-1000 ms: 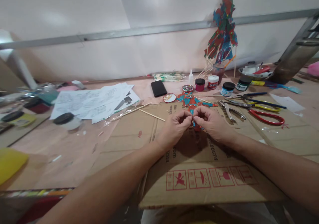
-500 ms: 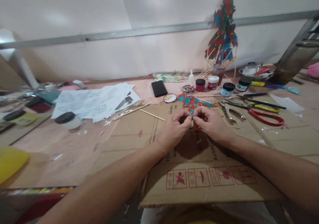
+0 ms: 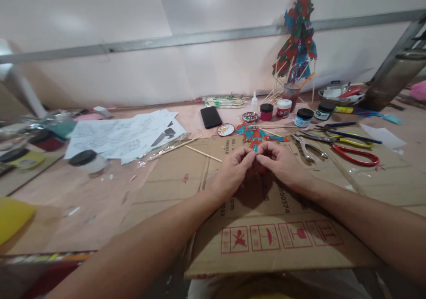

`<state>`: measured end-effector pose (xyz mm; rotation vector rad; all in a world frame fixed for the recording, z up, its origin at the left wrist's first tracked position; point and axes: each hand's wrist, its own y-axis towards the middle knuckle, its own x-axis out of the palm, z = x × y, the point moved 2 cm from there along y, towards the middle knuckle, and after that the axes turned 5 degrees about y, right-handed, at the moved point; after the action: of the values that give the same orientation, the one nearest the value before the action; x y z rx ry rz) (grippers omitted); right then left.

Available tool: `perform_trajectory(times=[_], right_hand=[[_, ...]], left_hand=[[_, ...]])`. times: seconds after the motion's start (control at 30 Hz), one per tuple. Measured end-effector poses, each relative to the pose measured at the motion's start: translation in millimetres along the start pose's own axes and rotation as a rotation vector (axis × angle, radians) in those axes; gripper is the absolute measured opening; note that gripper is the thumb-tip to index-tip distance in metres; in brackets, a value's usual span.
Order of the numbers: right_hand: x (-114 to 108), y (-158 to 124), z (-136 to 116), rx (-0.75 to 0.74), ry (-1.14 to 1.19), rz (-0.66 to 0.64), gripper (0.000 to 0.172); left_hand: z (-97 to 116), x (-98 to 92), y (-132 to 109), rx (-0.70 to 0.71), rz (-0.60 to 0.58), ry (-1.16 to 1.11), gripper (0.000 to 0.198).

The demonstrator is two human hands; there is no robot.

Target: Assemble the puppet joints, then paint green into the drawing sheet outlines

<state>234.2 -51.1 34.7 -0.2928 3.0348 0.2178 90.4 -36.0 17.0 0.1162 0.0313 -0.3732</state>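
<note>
A small red and blue puppet figure (image 3: pixel 253 135) lies flat on the cardboard sheet (image 3: pixel 282 214) at the middle of the table. My left hand (image 3: pixel 231 172) and my right hand (image 3: pixel 281 163) meet fingertip to fingertip over its lower part, both pinched closed. What the fingertips pinch is too small to make out; the hands cover the figure's lower body.
Red-handled scissors (image 3: pixel 356 156), pliers (image 3: pixel 308 146) and other tools lie to the right. Paint jars (image 3: pixel 284 108), a glue bottle (image 3: pixel 254 103), a black phone (image 3: pixel 211 117) and a standing puppet on sticks (image 3: pixel 297 37) line the back. Drawings on paper (image 3: pixel 123 135) and bamboo sticks (image 3: pixel 203 153) lie left.
The hands have stayed together over the puppet, with only small finger movements. The view has shifted slightly.
</note>
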Motion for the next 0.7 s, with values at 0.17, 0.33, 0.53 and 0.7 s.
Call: perform_trajectory(times=[0.17,0.33,0.53,0.7], right_hand=[[0.5,-1.8,0.9,-0.055,-0.097,0.007,0.011],[-0.5,-1.7,4.7,-0.088,-0.225,0.015,0.01],[-1.2,-0.9,3.4,-0.106,-0.259,0.019,0.011],[-2.0,0.0,2.8,-0.109,-0.258,0.029,0.016]], left_hand=[[-7.0,0.5,4.0,-0.036,-0.01,-0.093,0.032],[-2.5,-1.4,2.5,0.008,0.04,0.074,0.026],[1.5,-3.4,0.6,0.034,0.061,0.232,0.024],[2.3,-4.1,0.5,0.059,0.058,0.273,0.022]])
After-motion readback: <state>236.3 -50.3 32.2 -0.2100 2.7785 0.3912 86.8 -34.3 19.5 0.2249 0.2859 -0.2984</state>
